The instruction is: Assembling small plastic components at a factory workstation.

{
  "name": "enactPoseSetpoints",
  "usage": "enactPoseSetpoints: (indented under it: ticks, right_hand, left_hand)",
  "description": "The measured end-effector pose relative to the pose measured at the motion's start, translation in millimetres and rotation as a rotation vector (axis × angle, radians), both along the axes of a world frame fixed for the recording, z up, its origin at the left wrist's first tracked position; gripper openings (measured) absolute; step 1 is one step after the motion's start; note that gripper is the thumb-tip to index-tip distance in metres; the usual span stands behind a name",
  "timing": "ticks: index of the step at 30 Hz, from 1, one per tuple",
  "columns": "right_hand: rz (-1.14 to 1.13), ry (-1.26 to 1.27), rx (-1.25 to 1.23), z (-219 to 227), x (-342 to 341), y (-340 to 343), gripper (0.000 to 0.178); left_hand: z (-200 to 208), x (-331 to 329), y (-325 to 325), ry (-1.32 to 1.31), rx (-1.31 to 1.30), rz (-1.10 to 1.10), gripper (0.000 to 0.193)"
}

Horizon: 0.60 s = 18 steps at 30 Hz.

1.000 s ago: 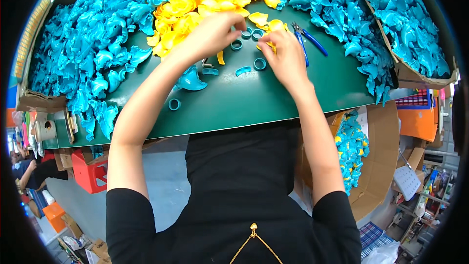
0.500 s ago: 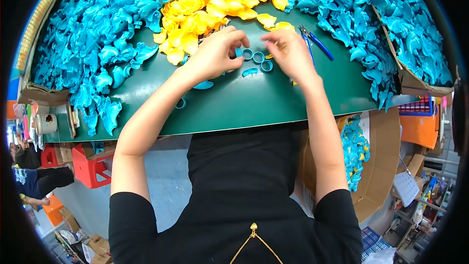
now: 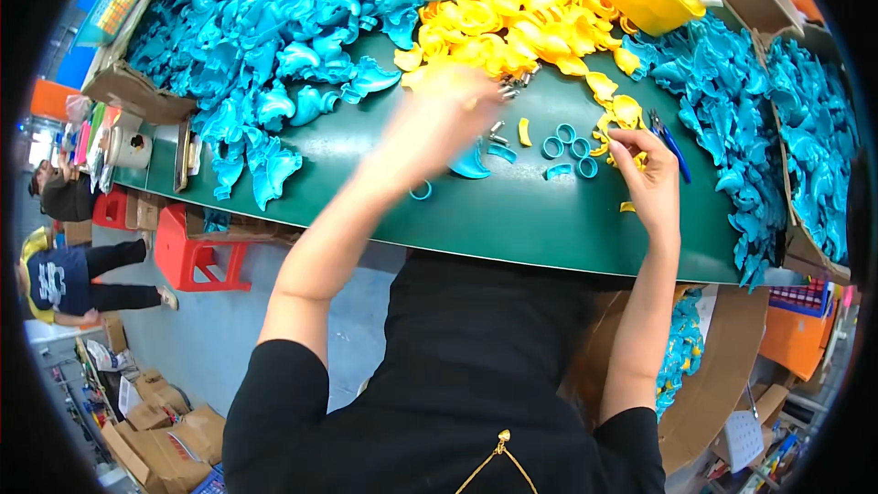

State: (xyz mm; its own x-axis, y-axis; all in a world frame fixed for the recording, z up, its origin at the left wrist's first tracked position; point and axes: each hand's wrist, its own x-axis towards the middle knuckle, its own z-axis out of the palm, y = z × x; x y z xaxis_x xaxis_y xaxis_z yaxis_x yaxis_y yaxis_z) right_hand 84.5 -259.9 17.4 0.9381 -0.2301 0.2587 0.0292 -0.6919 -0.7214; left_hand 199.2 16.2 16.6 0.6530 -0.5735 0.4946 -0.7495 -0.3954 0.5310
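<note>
Rings [image 3: 573,148], smooth teal plstc, nr R hand [image 3: 651,179]

I see both arms stretched forward, the left hand [image 3: 453,114] farther out than the right hand [image 3: 647,169], the two well apart. My view of the left hand is smeared by motion blur, so I cannot make out how its fingers are set. The left elbow [image 3: 306,297] is bent outward, and the left forearm [image 3: 357,210] slants forward and inward to the right. I see the right forearm [image 3: 651,302] running almost straight ahead, its wrist [image 3: 662,230] close to in line with it. On that side, I see the thumb and forefinger pointing inward to the left, tips near each other.
</note>
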Motion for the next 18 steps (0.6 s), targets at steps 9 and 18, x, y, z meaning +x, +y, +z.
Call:
enactPoseSetpoints:
  ticks: [9, 18]
  right_hand:
    - [-0.005, -0.032, -0.001, 3, -7, -5, 0.013]
    - [-0.066, -0.004, 0.017, 1, -18, 21, 0.013]
  left_hand:
    - [-18, 46, 101, -0.3, 0.254, 0.365, 0.014]
    - [-22, -103, 15, -0.179, 0.217, -0.319, 0.028]
